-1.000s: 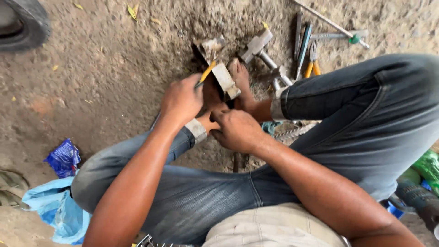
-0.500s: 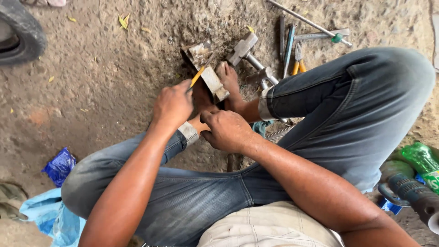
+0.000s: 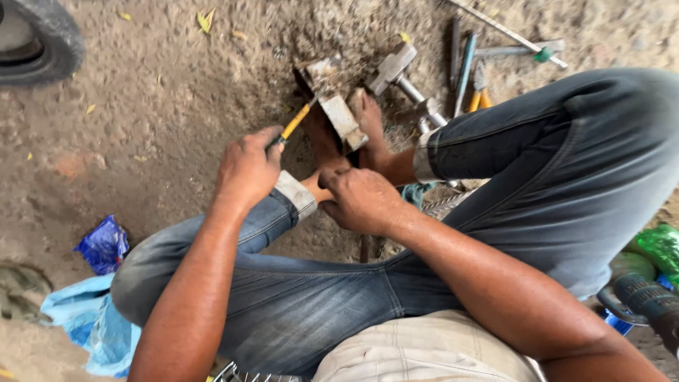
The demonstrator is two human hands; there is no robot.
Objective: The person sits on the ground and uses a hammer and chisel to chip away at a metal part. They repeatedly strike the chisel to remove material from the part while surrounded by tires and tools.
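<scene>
I sit on dirt ground in blue jeans with my bare feet drawn in. My left hand (image 3: 247,166) is closed around a yellow-handled tool (image 3: 295,122) that points up toward a worn metal block (image 3: 337,105) held between my feet. My right hand (image 3: 361,198) is curled shut just below the block, close to my foot; what it grips is hidden by the fingers. The tool's tip meets the block's left edge.
A hammer (image 3: 393,69), pliers with yellow grips (image 3: 478,90), several rods and a teal-tipped tool (image 3: 520,51) lie on the ground beyond my feet. A tyre (image 3: 42,42) sits top left. Blue plastic bags (image 3: 99,283) lie at left, green plastic (image 3: 658,247) at right.
The view has shifted slightly. Both hands stay at the block; the left hand and yellow tool keep nearly the same pose against it.
</scene>
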